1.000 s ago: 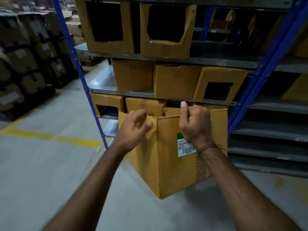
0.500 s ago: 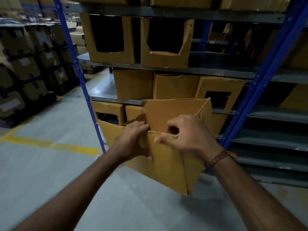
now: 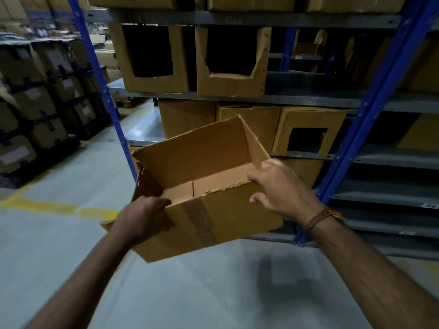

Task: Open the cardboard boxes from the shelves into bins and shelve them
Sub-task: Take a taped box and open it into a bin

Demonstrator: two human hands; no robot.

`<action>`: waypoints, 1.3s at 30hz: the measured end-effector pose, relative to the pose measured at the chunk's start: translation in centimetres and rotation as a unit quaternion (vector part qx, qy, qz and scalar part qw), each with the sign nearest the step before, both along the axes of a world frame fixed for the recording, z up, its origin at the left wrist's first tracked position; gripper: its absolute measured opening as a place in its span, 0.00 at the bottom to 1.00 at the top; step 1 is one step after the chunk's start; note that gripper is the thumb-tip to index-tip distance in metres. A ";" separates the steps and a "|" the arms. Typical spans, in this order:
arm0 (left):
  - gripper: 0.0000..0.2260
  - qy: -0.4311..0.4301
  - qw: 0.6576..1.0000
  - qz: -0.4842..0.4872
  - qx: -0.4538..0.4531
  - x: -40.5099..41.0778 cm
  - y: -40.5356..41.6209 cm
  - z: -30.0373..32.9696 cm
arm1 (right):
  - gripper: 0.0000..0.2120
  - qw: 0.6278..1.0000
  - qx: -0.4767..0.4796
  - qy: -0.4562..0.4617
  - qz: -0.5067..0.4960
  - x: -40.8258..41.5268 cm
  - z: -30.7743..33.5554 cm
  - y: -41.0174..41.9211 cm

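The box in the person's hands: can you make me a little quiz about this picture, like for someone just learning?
1. True or false: the box is open at the top.
2. Which hand wears the bracelet? A) left B) right
3. Fill in: the rack's upright posts are ____ in colour.

Key
1. True. Its inside shows, and nothing lies in the visible part. The left hand grips the near corner and the right hand grips the near rim.
2. B.
3. Blue.
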State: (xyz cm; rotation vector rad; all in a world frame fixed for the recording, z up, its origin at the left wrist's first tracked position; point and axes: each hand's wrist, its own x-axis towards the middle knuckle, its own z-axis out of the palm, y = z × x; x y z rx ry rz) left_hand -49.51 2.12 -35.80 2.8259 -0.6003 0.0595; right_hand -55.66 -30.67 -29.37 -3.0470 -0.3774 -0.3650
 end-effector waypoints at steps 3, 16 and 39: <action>0.24 -0.040 0.998 0.015 -0.050 -1.0 -1.6 -0.7 | 0.23 0.995 0.001 -0.066 -0.071 1.1 -0.8 -0.2; 0.11 -0.052 0.997 -0.017 -0.050 -3.0 -13.3 -2.8 | 0.31 0.541 0.746 0.188 -0.339 4.5 -8.6 8.3; 0.08 0.057 0.989 0.056 -0.128 14.5 -6.0 6.5 | 0.08 0.733 0.526 -0.099 -0.418 4.5 3.0 -3.7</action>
